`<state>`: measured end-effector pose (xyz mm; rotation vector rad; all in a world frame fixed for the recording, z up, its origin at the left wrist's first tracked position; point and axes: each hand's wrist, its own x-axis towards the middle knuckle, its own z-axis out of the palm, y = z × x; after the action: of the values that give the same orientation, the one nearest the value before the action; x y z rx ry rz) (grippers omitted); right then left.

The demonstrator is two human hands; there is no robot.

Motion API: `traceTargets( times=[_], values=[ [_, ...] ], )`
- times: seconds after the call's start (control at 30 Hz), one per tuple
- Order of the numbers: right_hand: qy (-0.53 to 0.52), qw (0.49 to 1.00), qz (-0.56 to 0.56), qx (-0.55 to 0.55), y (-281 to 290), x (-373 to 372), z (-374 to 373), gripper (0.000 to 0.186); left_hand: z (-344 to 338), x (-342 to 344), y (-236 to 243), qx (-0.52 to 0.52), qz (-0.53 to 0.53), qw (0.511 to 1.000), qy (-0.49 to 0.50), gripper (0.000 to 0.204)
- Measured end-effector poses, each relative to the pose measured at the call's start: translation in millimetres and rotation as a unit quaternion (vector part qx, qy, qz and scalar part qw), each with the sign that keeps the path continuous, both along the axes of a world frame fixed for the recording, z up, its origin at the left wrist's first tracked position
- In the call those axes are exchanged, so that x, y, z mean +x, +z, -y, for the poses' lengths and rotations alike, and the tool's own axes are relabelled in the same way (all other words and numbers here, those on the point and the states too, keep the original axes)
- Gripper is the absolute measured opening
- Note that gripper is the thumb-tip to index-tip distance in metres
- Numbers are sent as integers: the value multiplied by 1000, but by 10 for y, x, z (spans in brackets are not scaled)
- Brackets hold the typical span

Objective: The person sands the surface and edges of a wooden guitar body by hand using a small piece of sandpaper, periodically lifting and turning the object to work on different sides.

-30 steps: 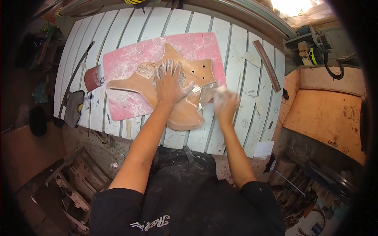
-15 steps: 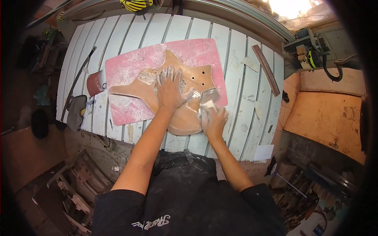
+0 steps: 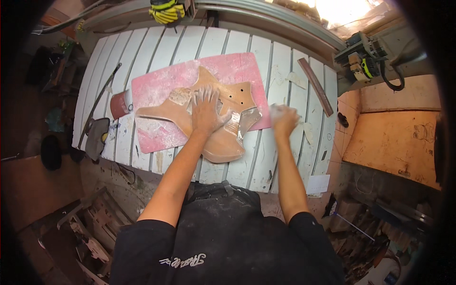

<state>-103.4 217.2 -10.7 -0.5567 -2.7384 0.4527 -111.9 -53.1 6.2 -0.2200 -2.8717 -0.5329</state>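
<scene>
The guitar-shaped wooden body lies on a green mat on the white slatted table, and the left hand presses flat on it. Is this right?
Not quite: in the head view the mat under the guitar-shaped wooden body is pink, not green. The rest holds: it lies on the white slatted table, and the left hand presses flat on it.

Warm, uneven light falls on the white slatted surface (image 3: 285, 156), which is bright at its middle, while a blown-out glare patch (image 3: 342, 9) burns beyond the surface's far right corner and the areas to the left of and below the surface sink into deep shadow. The right hand (image 3: 284, 121), just right of the pink board (image 3: 156, 88) on the surface, is smeared by motion blur, whereas the left hand (image 3: 205, 111) on the wooden body (image 3: 223, 142) looks sharper. Fisheye distortion bends the surface's slats and edges outward, and a black vignette rings the corners of the frame.
</scene>
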Motion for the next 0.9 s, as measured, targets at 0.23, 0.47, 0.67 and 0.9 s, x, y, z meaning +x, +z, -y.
traceTargets(
  times=[0.23, 0.47, 0.67, 0.9],
  values=[
    [-37, 987, -84, -133, 335, 464, -804, 32, -397, 841, 269, -17, 146, 963, -228, 96],
    [-197, 894, -103, -389, -25, 1714, -860, 31, -1375, 749, 35, -21, 134, 984, -113, 113],
    [-213, 856, -111, -457, 200, 1923, -699, 32, -1552, 629, -40, -42, 180, 942, -281, 105],
    [-202, 852, -121, -467, 350, 1960, -789, 34, -1103, 722, -34, -17, 115, 986, -118, 104]
  ],
)
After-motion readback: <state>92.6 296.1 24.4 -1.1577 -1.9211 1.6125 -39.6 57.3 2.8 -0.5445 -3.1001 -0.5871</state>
